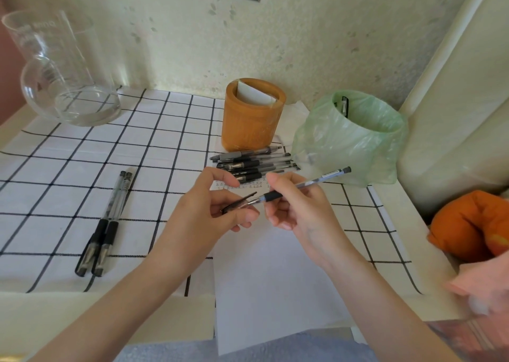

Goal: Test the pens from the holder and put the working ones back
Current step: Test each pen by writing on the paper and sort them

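The pen [300,186] is pinched at its dark grip by fingers of the right hand [297,213], its tip just at the cap [238,203] that the left hand [203,213] pinches, likely bared for scribbling on the paper [275,279] beneath. Beyond the fingertips, more pens [253,164] lie before the holder [252,119].

Orange holder [252,116]; pale green bag [355,138]; white black-grid cloth [82,152]; white paper [270,279].

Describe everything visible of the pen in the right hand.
The pen is slim, with clear barrel, dark rubber grip, silvery cone tip and dark end plug. Uncapped, it slants above the white paper, tip low and left. The right hand pinches it beside the grip; the tip sits at the dark cap held in the left hand.
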